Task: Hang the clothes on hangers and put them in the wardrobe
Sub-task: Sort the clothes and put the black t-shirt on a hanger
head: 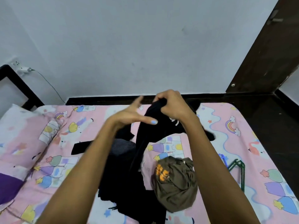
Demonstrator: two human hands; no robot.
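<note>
My right hand [173, 105] grips the top of a black garment [150, 131] and holds it up above the bed; the cloth hangs down into a pile of dark clothes [126, 183]. Spread open beside it, my left hand [134, 116] has straight fingers, and its thumb lies against the black cloth. A crumpled olive-brown shirt with orange print [176, 183] lies on the bed below my right forearm. Green hangers [239, 170] and a blue hanger [224, 159] lie on the sheet to the right, partly hidden by my right arm.
The bed [242, 126] has a pink cartoon-print sheet. A pillow [21, 131] sits at the left, with purple cloth [8, 186] at the left edge. A dark wooden panel [267, 54] stands at the right against the white wall. A charger and cable [25, 70] hang at the left.
</note>
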